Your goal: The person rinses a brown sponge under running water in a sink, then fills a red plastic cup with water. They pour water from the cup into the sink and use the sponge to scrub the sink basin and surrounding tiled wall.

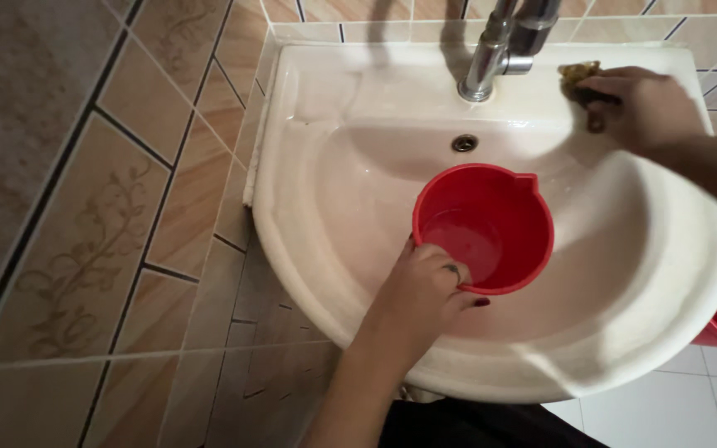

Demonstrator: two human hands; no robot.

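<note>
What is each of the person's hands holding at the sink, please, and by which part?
The left hand grips the red bucket by its near rim, inside the basin. The right hand holds a yellowish sponge on the sink ledge; fingers cover most of it.

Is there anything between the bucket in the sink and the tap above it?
Nothing visible. The red bucket sits in the sink, gripped at its rim by the left hand, with open basin between it and the tap. The right hand holds a sponge off to the tap's side.
</note>
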